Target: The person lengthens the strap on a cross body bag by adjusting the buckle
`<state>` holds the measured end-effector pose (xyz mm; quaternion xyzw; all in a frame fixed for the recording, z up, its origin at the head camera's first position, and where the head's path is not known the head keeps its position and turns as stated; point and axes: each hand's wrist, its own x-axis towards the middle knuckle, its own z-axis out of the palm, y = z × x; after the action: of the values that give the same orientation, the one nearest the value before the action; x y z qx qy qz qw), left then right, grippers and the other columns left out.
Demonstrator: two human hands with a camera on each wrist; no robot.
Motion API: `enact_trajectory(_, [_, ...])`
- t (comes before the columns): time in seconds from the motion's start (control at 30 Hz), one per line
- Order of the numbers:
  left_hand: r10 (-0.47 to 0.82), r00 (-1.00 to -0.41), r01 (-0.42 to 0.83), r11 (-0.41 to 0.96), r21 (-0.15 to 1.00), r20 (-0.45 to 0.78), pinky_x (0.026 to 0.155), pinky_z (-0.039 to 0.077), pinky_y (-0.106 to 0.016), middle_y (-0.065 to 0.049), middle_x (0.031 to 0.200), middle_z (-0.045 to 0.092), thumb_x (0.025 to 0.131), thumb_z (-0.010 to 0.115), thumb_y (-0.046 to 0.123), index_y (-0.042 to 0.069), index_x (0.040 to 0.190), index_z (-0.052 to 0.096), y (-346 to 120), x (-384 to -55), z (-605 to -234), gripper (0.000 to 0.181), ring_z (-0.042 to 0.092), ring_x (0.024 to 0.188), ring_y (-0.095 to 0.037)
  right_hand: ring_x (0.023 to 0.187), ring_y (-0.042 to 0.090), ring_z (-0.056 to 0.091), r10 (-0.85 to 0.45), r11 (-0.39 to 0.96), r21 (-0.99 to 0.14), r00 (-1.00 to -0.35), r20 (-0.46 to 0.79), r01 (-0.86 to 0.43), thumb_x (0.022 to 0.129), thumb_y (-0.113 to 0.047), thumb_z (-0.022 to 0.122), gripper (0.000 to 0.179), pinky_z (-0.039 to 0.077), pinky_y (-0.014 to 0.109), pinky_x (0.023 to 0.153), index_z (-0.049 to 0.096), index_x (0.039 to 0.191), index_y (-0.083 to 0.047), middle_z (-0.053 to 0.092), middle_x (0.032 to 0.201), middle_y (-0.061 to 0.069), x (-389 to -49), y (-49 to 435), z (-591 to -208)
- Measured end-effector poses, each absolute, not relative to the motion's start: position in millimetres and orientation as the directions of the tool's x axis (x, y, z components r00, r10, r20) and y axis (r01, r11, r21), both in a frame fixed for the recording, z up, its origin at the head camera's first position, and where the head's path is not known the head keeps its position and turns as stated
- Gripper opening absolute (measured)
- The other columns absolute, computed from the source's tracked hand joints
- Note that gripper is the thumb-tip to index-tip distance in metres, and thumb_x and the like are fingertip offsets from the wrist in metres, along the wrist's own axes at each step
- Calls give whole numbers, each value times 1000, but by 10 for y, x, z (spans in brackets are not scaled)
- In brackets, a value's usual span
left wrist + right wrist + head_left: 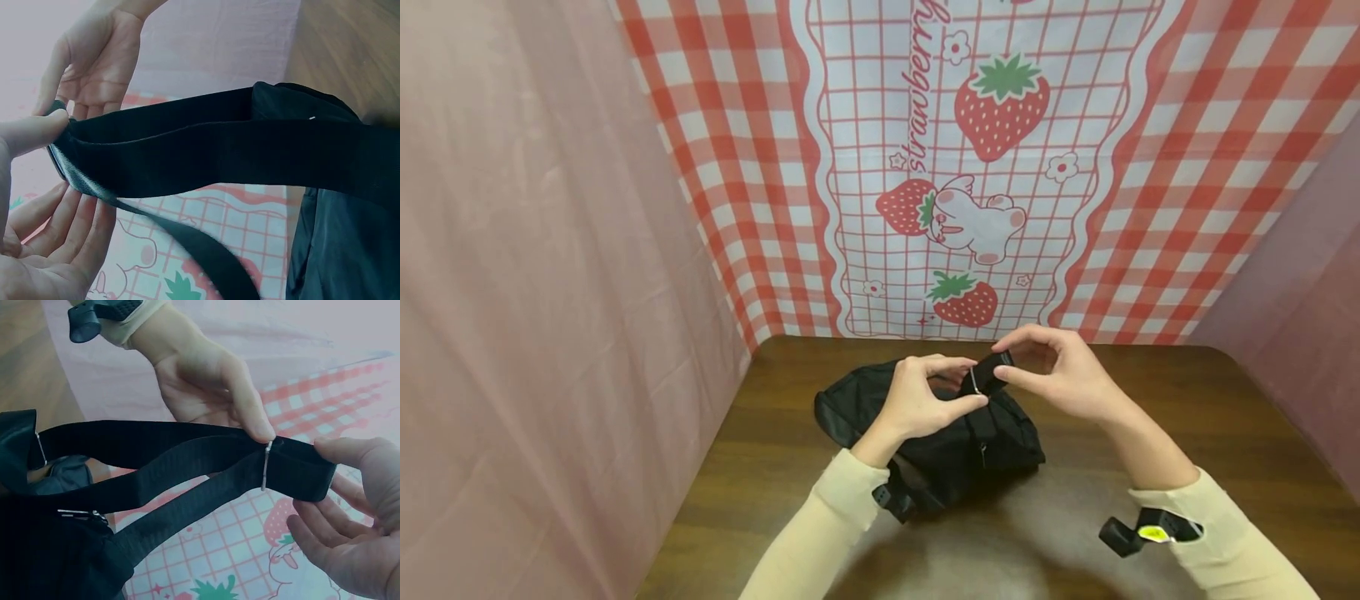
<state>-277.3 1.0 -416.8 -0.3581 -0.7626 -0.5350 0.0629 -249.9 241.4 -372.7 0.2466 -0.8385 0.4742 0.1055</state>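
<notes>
Strap adjustment in hand, by the look of it: webbing being worked through the slider. Black bag (pixel 865 404) lies on the counter (pixel 752 467), its strap (pixel 306 469) lifted above it between both hands. Left hand (pixel 917 404) comes in from the left, thumb on the metal slider (pixel 267 467), fingers behind, pinching strap there. Right hand (pixel 1067 379) reaches in from the right, wrist bent inward, thumb and fingers clamped on the folded strap end, one at each edge. Threading through the slider is too dark to tell for sure. Next move probably calls for steadying the slider while the right draws webbing along.
</notes>
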Motion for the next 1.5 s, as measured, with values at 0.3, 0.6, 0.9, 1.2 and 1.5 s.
enact_trajectory(0.3, [487, -729, 619, 169, 767, 481, 85, 64, -19, -13, 112, 81, 84, 91, 14, 3, 124, 78, 33, -2757, -4136, 43, 77, 97, -22, 87, 12, 69, -426, 464, -692, -824, 373, -553, 93, -14, 85, 30, 59, 22, 78, 75, 120, -16, 75, 112, 3, -2522, 2393, -3742])
enact_trajectory(0.6, [478, -745, 595, 163, 787, 465, 87, 64, -20, -12, 117, 80, 85, 90, 15, 5, 126, 78, 32, -2741, -4136, 44, 76, 99, -19, 80, 13, 71, -364, 489, -707, -856, 368, -511, 92, -17, 85, 27, 61, 26, 71, 76, 118, -15, 76, 108, 6, -2475, 2349, -3674])
enact_trajectory(0.9, [457, -763, 583, 183, 791, 457, 84, 64, -19, -12, 114, 81, 85, 91, 17, 4, 124, 79, 26, -2721, -4178, 42, 76, 98, -17, 84, 11, 74, -347, 421, -736, -843, 410, -531, 94, -9, 82, 24, 62, 21, 77, 76, 118, -10, 76, 106, 10, -2495, 2407, -3701])
enact_trajectory(1.2, [457, -753, 600, 183, 778, 474, 83, 64, -20, -11, 116, 81, 85, 91, 20, 5, 125, 79, 53, -2703, -4159, 45, 78, 97, -15, 70, 14, 65, -395, 458, -705, -834, 385, -542, 91, -13, 86, 29, 57, 27, 62, 76, 118, -17, 75, 102, 7, -2498, 2371, -3718])
enact_trajectory(1.5, [454, -755, 595, 169, 786, 474, 87, 67, -29, -12, 119, 81, 85, 91, 18, 4, 124, 79, 50, -2695, -4181, 44, 78, 98, -18, 79, 14, 72, -327, 455, -729, -857, 398, -512, 93, -14, 85, 25, 62, 24, 70, 77, 116, -14, 76, 108, 9, -2445, 2369, -3671])
